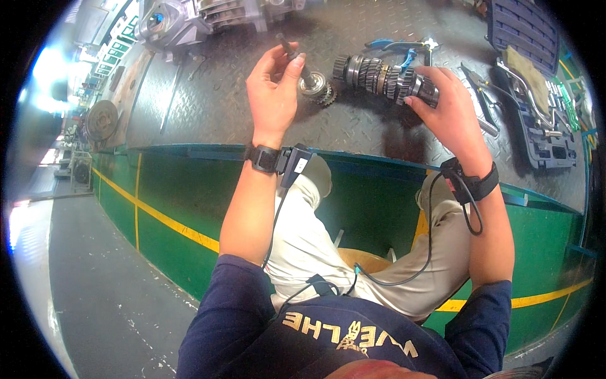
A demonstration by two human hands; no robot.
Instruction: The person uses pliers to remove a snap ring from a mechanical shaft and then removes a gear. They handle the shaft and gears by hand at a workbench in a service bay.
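Observation:
Up at the workbench, my left hand (273, 91) pinches the upper part of a dark metal shaft (308, 79) between thumb and fingers. The shaft leans, and its lower end carries a small gear and a bright ring close to the bench top. To the right lies a long gear shaft (374, 76) with several toothed gears packed side by side. My right hand (451, 107) is curled round its right end, thumb on the near side and fingers over the far side. A gap separates the two shafts.
A cast metal housing (205, 18) stands at the back left. Behind the gear shaft lie blue-handled pliers (386, 44). Farther right are more pliers (475, 81), a cloth (525, 69) and an open socket case (548, 148). A thin rod (170, 101) lies left on the metal bench (211, 120).

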